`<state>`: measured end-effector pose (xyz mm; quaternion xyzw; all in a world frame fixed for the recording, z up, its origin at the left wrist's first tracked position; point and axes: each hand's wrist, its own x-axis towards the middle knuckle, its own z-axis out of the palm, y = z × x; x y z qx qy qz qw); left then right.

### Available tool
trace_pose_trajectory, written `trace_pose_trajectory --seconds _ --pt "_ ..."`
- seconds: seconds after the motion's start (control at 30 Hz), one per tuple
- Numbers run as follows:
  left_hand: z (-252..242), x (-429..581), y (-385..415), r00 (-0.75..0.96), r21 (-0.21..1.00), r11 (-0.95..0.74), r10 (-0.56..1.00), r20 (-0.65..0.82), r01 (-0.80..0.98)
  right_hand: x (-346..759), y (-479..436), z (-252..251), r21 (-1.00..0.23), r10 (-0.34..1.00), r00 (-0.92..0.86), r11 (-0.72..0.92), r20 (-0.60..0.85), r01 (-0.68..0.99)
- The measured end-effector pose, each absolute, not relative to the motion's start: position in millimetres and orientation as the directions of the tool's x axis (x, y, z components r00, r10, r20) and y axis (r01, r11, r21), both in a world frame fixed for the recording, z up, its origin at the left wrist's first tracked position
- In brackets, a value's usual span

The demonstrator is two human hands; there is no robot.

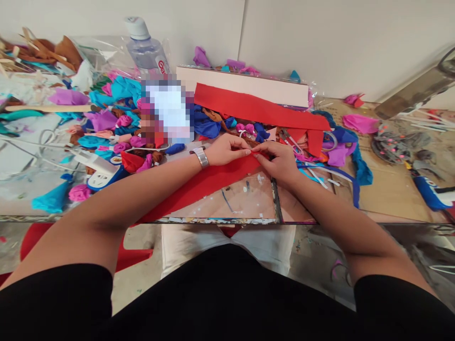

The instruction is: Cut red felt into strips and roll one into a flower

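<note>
A long strip of red crepe paper point(199, 184) runs from my fingers down to the left, under my left forearm and over the table's front edge. My left hand point(229, 150), with a watch point(201, 156) at the wrist, pinches the strip's far end. My right hand point(279, 161) is closed on the same end, its thumb and fingertips meeting those of the left. Beyond my hands, a second red strip point(263, 109) lies across a heap of coloured scraps. Scissors point(292, 142) are partly buried to the right of it.
Rolled paper flowers point(124, 121) and scraps crowd the left side. A bottle point(144, 49), a blurred bright screen point(168, 111) and a long white box point(241, 85) stand behind. A power strip point(106, 175) with cables lies at left. Cardboard point(384, 189) covers the right side.
</note>
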<state>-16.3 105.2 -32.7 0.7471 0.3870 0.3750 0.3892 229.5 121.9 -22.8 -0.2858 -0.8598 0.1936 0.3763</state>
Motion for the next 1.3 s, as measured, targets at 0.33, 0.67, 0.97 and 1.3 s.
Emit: trace_pose_trajectory --seconds 0.33,0.67,0.97,1.3 --pt "-35 -14 102 0.372 0.820 -0.467 0.863 0.341 0.331 229 122 -24 -0.544 0.651 -0.542 0.752 0.531 0.372" --pt "-31 -12 95 0.362 0.774 -0.507 0.851 0.380 0.378 226 121 -21 -0.549 0.648 -0.550 0.753 0.527 0.362" --pt "-33 -13 96 0.377 0.782 -0.508 0.847 0.375 0.362 225 119 -23 -0.561 0.655 -0.545 0.747 0.524 0.357" --pt "-29 -13 96 0.390 0.786 -0.504 0.846 0.364 0.359 224 117 -22 -0.534 0.638 -0.552 0.763 0.537 0.363"
